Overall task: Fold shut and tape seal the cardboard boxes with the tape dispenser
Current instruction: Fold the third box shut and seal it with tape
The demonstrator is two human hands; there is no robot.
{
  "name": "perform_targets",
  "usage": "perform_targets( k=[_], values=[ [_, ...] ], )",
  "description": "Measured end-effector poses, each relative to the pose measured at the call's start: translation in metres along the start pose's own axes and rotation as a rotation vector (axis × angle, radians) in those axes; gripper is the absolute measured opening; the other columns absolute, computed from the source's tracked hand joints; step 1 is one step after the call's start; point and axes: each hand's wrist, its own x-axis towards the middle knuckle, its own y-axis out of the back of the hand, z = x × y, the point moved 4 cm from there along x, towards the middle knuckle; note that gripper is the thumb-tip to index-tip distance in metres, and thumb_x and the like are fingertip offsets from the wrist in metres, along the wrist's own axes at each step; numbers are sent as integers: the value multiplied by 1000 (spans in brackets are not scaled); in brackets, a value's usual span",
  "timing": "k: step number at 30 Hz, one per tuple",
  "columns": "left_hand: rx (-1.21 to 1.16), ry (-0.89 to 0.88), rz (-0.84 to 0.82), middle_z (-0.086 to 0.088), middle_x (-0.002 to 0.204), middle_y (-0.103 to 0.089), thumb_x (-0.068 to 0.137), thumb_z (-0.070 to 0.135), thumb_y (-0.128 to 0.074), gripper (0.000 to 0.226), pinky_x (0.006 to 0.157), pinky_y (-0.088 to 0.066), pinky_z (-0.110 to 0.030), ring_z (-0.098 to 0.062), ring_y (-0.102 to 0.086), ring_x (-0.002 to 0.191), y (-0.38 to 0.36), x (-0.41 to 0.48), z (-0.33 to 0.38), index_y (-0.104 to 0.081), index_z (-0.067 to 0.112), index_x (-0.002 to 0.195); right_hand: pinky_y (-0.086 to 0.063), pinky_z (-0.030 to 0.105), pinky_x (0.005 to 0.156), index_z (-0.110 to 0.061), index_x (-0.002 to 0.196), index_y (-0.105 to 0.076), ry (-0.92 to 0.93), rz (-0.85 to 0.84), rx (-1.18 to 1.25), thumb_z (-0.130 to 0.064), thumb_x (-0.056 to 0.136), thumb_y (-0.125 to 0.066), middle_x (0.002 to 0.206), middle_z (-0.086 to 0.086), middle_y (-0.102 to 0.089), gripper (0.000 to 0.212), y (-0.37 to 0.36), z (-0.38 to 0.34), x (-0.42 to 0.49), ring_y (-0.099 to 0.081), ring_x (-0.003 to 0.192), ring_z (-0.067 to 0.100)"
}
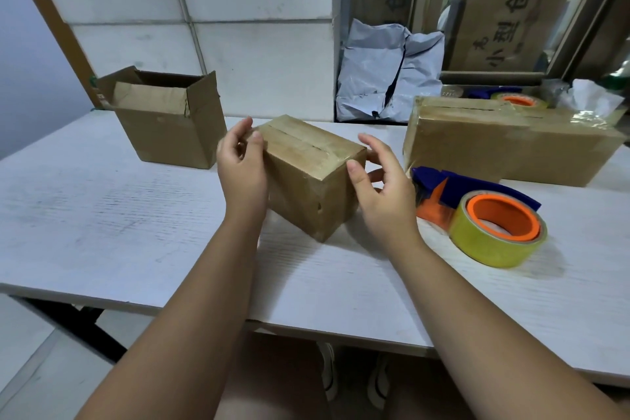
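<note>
- The small box was seen mid-tabletop, flaps folded shut and tape laid along its top seam.
- It was held at both ends: the left grip curled round the left end, the right grip round the right corner, thumbs on top.
- The larger box, to the right, was judged sealed too.
- The open box, far left, was left untaped.
- The tape dispenser was laid aside, unheld.

crumpled grey plastic bags slump against the tiled wall just behind the white tabletop's far edge. a wad of white wrapping sits at its far right corner. under the near edge, two white shoes and a black table leg.
</note>
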Motion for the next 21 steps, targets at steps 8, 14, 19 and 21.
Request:
perform_targets(
  k=[8, 14, 19, 21],
  values=[
    [3, 31, 190, -7, 111, -65, 90, 11, -48, 19, 63, -40, -6, -1, -55, 81, 10, -2, 6, -66, 18, 92, -41, 4, 82, -31, 124, -55, 22, -42, 66, -34, 93, -56, 120, -13, -50, 31, -4, -3, -4, -53, 113, 5],
    [-10, 51, 169, 0, 113, -63, 92, 11, -43, 27, 59, -38, -1, 17, -51, 64, 7, -4, 5, -68, 16, 103, -47, 29, 99, -33, 136, -48, 16, -102, 28, -15, 95, -54, 130, -9, -55, 46, -8, 0, -5, -53, 117, 3],
    [42, 55, 50, 19, 105, -59, 94, 16, -48, 33, 75, -37, -1, 22, -51, 79, -4, -6, 9, -58, 19, 125, -36, 9, 97, -29, 135, -51, 83, -44, -148, -4, 93, -48, 124, -9, -56, 49, -10, -9, 2, -48, 109, -4],
    [58, -2, 7, 17, 120, -56, 95, 19, -50, 38, 93, -37, -8, 12, -51, 104, -11, -6, 16, -53, 19, 133, -27, -2, 93, -25, 132, -54, 106, 13, -176, -3, 92, -47, 128, -9, -56, 46, -6, -16, 11, -41, 110, -11]
  ],
)
